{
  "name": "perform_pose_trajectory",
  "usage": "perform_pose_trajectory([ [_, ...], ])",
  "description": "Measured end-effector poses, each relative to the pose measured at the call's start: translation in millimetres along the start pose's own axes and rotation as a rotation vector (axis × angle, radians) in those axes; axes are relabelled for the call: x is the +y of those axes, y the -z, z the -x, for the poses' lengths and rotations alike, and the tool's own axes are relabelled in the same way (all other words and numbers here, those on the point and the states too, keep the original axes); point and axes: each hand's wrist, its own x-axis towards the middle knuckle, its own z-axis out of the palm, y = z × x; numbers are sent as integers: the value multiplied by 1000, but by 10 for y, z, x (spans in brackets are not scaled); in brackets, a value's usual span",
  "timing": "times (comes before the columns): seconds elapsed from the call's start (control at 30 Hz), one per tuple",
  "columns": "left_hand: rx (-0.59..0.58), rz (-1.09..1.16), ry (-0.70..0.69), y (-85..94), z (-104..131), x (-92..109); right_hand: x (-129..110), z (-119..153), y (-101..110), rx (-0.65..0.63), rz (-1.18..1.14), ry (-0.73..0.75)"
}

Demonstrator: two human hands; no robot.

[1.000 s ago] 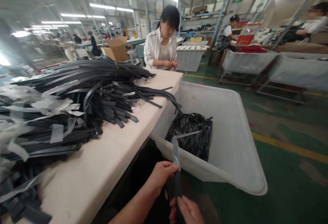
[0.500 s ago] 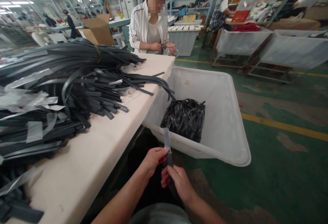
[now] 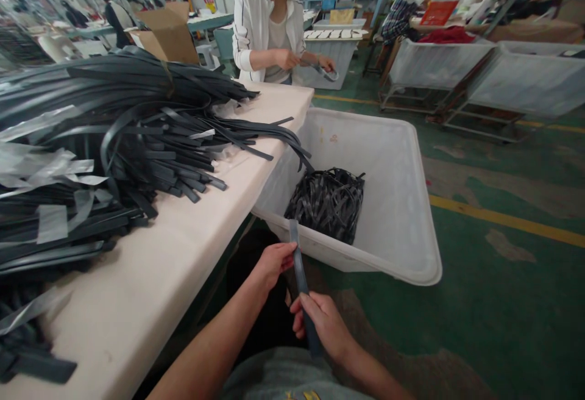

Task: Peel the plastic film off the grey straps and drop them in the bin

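A dark flat strip [image 3: 300, 271] with a paler upper end runs between my two hands, in front of the near rim of a white bin. My left hand [image 3: 276, 262] pinches it near that upper end. Lower down, my right hand [image 3: 320, 321] is closed round the same strip, whose bottom end hangs over my lap. Inside the white bin [image 3: 393, 192] lies a tangled heap of black strips [image 3: 329, 205]. Long bundles of dark strips [image 3: 137, 95] with clear plastic pieces [image 3: 52, 223] are piled on the pale table to my left.
The pale table [image 3: 183, 253] has its edge beside my left arm. Across it stands a person in a white jacket [image 3: 251, 28], holding a looped strip. Behind are a cardboard box [image 3: 167, 37], wheeled bins [image 3: 516, 77] and other people.
My left hand has moved up along the strip, away from my right hand, so more strip shows between them. The person opposite has stretched a hand outward with the looped strip.
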Motion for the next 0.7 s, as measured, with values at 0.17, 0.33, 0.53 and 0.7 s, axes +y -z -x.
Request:
perform_pose_trajectory([
  [0.17,-98,-2,35,-92,91,-158,-219,-228,140,81,54,145],
  [0.33,-28,77,46,45,56,56,-179,-123,344,296,708,770],
  [0.53,-123,101,62,12,128,9,-319,-117,361,189,1221,1224],
  [0.7,-214,143,68,-27,245,-146,-455,-358,406,203,1114,1230],
])
